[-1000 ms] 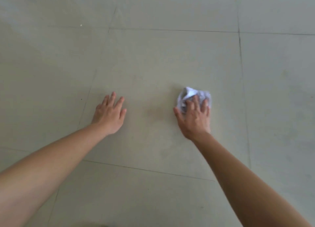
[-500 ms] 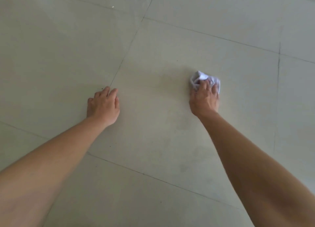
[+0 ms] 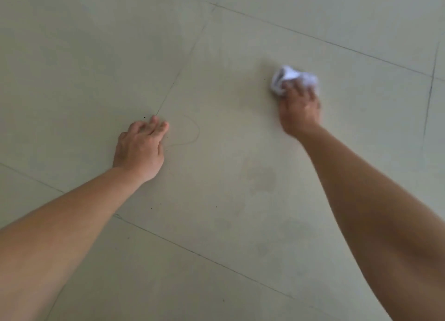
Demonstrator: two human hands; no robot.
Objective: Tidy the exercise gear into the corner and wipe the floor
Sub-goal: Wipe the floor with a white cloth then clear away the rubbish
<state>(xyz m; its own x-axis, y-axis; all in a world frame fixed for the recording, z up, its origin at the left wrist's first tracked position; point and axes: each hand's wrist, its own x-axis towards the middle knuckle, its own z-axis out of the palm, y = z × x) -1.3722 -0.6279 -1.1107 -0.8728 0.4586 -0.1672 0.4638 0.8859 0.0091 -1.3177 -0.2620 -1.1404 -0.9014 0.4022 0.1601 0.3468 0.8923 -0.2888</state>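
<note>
A crumpled white cloth (image 3: 286, 76) lies on the pale tiled floor (image 3: 216, 176) at the upper right. My right hand (image 3: 299, 111) covers its near side, fingers curled over the cloth and pressing it down; the hand is motion-blurred. My left hand (image 3: 139, 147) rests on the floor at centre left, fingers bent with the tips touching the tile, holding nothing. No exercise gear is in view.
Grey grout lines (image 3: 183, 246) cross the floor diagonally. A thin curved hair (image 3: 196, 132) lies just right of my left hand, with a few dark specks nearby. Faint darker smudges (image 3: 262, 178) mark the tile between my arms.
My right hand has pushed the cloth farther away and to the right. My left hand stays planted, its fingers more bent. The view has tilted and moved closer.
</note>
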